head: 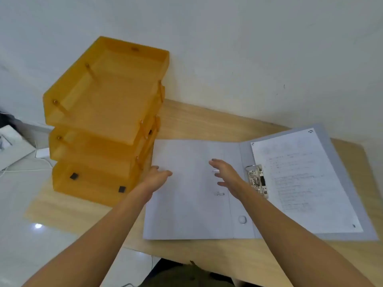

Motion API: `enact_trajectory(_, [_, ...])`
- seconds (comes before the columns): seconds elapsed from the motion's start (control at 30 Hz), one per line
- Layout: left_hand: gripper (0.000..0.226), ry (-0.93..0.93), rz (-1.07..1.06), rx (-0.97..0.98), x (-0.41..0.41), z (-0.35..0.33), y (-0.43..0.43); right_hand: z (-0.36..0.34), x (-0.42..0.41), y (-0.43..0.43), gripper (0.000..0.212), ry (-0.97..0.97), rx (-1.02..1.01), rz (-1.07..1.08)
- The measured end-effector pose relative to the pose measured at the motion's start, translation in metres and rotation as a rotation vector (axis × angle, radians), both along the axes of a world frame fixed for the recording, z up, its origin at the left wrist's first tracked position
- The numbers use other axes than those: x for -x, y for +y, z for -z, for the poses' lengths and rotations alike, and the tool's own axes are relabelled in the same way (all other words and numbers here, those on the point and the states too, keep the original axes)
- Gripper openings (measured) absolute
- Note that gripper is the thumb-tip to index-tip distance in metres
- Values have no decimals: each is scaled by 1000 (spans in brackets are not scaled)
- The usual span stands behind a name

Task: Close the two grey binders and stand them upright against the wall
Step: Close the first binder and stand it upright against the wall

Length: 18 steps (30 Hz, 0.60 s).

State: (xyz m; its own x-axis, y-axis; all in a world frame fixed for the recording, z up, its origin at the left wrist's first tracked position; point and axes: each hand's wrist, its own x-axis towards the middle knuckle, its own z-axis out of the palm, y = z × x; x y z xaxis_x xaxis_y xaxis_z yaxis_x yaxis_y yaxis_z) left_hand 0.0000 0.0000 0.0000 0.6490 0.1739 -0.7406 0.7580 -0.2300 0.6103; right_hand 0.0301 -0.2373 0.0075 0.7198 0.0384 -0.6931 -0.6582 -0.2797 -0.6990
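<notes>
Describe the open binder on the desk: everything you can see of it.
The binder is grey, card-like, and lies fully open and flat on the wooden desk, spine roughly toward the viewer. Its left cover is bare inside, with two small metal slots and a round finger hole in the spine. A metal lever-arch clip sits by the spine, holding printed sheets on the right cover. The left edge lies by the orange trays. The left hand is at that edge; the right hand is spread over the cover; contact is unclear.
</notes>
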Motion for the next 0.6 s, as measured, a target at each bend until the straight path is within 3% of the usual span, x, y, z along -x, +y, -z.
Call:
enact_trajectory(0.1, [77, 13, -18, -43, 4, 13, 12, 10, 8, 9, 58, 51, 17, 20])
enact_trajectory(0.4, [49, -48, -177, -43, -2, 15, 12, 18, 19, 16, 60, 76, 12, 82])
enact_trajectory(0.6, [31, -213, -159, -43, -14, -12, 3, 5, 21, 12, 61, 57, -23, 132])
